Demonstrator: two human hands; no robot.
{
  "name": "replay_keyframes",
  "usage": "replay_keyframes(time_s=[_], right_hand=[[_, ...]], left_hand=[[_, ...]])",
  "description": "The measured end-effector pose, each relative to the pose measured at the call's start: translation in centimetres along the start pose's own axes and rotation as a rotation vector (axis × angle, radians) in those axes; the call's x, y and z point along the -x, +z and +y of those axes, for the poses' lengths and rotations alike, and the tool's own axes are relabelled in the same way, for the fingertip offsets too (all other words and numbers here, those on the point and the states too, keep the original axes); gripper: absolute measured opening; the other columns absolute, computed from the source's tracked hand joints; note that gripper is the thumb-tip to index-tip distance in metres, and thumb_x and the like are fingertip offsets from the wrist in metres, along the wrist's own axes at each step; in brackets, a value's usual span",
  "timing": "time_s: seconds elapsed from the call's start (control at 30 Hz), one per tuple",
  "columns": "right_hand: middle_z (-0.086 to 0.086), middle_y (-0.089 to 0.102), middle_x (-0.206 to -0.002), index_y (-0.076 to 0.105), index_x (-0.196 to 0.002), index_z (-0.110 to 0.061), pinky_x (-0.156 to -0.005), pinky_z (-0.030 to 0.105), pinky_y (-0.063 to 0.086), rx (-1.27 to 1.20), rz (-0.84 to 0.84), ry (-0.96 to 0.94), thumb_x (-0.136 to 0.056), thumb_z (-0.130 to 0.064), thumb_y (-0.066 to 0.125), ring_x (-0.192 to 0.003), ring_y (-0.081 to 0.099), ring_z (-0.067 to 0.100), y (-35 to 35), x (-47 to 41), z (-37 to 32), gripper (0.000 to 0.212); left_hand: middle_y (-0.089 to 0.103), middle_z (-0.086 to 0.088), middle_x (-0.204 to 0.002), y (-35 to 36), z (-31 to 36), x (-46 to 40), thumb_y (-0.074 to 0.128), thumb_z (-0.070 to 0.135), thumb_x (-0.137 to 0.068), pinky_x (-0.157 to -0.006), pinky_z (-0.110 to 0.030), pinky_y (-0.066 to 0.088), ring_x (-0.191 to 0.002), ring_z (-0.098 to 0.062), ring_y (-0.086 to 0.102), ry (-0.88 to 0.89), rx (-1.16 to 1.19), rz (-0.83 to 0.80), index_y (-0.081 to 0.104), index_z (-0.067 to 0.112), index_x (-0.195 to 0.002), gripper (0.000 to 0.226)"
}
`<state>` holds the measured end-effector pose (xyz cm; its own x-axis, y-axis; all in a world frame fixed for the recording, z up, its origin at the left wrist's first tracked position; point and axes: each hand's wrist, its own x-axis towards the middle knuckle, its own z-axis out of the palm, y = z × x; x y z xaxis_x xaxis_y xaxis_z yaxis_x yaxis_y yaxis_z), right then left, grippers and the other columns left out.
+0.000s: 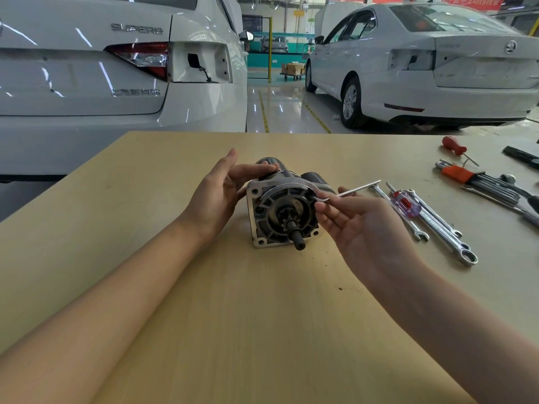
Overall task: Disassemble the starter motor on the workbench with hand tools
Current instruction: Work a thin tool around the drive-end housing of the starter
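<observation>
Starter motor (284, 209) lying on its side at mid-workbench (262, 316), pinion shaft toward the camera.

Left hand (217, 196) open, fingers resting against the motor's left flank. Right hand (358, 225) pinches a slim wrench (348, 192), its head at the housing's upper right edge. Spare wrenches (434, 223) lie just right.
</observation>
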<state>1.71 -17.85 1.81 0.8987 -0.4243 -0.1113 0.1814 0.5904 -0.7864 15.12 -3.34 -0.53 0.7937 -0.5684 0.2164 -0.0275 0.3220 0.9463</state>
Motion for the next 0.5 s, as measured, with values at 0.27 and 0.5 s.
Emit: replay_keyframes(time_s=[0.27, 0.5], right_hand=[[0.011, 0.065, -0.067, 0.053, -0.077, -0.002, -0.06, 0.023, 0.057, -0.005, 0.022, 0.018, -0.083, 0.013, 0.051, -0.064, 0.07, 0.021, 0.19, 0.26, -0.21, 0.016], [0.016, 0.067, -0.07, 0.054, -0.081, -0.001, -0.06, 0.026, 0.059, -0.173, 0.038, 0.118, -0.082, 0.014, 0.048, -0.063, 0.072, 0.023, 0.41, 0.74, -0.09, 0.017]], left_hand=[[0.067, -0.015, -0.119, 0.1, 0.15, 0.09, 0.02, 0.037, -0.104, -0.115, -0.045, 0.03, -0.123, -0.021, 0.056, -0.004, -0.018, 0.006, 0.067, -0.002, -0.105, 0.061], [0.067, -0.015, -0.12, 0.15, 0.16, 0.14, 0.019, 0.037, -0.104, -0.115, -0.046, 0.03, -0.124, -0.022, 0.055, -0.006, -0.032, 0.004, 0.067, -0.001, -0.106, 0.061]])
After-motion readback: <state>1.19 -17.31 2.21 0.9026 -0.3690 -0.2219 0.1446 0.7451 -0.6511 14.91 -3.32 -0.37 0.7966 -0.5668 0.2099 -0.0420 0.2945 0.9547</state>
